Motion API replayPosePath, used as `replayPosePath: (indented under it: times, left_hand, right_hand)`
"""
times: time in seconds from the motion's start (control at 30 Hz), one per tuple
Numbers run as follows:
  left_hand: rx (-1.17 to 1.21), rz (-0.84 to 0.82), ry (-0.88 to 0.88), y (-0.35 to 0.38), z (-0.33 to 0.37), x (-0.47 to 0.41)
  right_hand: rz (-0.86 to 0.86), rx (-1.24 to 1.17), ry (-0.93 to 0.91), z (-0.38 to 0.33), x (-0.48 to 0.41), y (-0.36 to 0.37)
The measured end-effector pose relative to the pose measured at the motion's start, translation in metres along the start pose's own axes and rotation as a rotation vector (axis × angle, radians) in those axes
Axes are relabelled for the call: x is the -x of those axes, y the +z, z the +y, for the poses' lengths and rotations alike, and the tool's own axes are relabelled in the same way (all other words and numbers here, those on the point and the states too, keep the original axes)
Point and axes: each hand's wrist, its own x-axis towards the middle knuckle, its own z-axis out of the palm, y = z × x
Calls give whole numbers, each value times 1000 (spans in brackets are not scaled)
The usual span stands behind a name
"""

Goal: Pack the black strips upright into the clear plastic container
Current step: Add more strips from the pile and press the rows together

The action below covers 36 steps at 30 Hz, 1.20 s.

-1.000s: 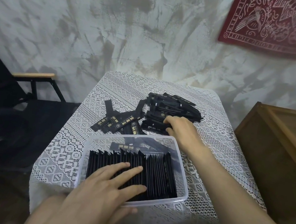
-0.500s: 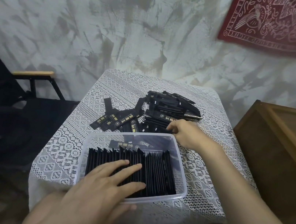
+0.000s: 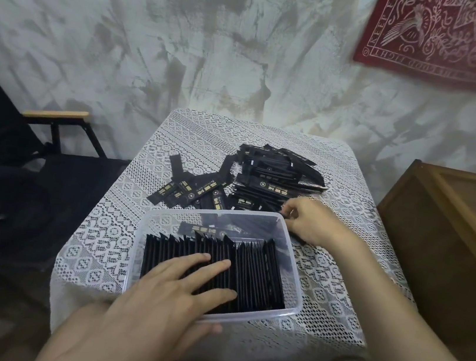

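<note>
**Roughly half packed, a pile still to go**

Mostly the job looks well under way. On the table (image 3: 338, 288) the container (image 3: 256, 315) sits under the left hand (image 3: 169, 303), and a dense row of packed strips (image 3: 253, 275) stands on edge across its near part. That hand lies open, fingers straight and flat on the strips' top edges, thumb outside the near rim, as if holding the row upright. Beyond its fingertips the container's far part is not yet filled; one flat strip (image 3: 204, 230) lies there.

A sizeable pile (image 3: 271, 179) of loose strips lies on the cloth just beyond the right hand (image 3: 313, 222) and to its left, so I judge a good share of the packing remains. The right hand's fingers are curled at the pile's near edge, thumb and forefinger seeming to pinch one strip there.

Up and to the right of that hand, a red hanging (image 3: 455, 42) has a border reading "KEEP" down its side and, upside down, what looks like "GOOD FIGHT". The strips carry gold print, too small to read.
</note>
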Motion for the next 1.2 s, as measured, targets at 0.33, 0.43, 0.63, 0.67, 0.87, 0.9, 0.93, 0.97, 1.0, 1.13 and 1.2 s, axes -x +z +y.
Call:
replayPosePath:
  times: [0.33, 0.43, 0.63, 0.67, 0.87, 0.9, 0.93, 0.97, 1.0, 1.13, 1.2]
  left_hand:
    - [-19, 1, -3, 2, 1, 0]
    - [-33, -5, -11, 5, 1, 0]
    - [-16, 1, -25, 7, 4, 0]
    - [-18, 5, -27, 7, 4, 0]
    - [-17, 28, -33, 5, 5, 1]
    - [-19, 31, -34, 5, 5, 2]
    - [-18, 36, -33, 5, 5, 2]
    - [-15, 41, -30, 5, 5, 2]
    - [-11, 45, -27, 5, 6, 2]
    - [-20, 49, -27, 5, 5, 1]
    - [-24, 47, -25, 5, 5, 1]
  right_hand:
    - [44, -309, -74, -66, 121, -30]
    - [44, 6, -29, -86, 136, -3]
    - [91, 91, -29, -101, 129, 16]
    - [75, 89, -25, -103, 128, 20]
    - [-3, -4, -9, -101, 122, 34]
    - [-28, -22, -18, -99, 122, 34]
    - [-49, -38, -29, -97, 123, 33]
    - [-59, -50, -39, -95, 123, 32]
    - [-61, -56, -47, -94, 124, 31]
    - [-39, -46, -44, -90, 121, 28]
    - [-24, -59, -25, -89, 116, 30]
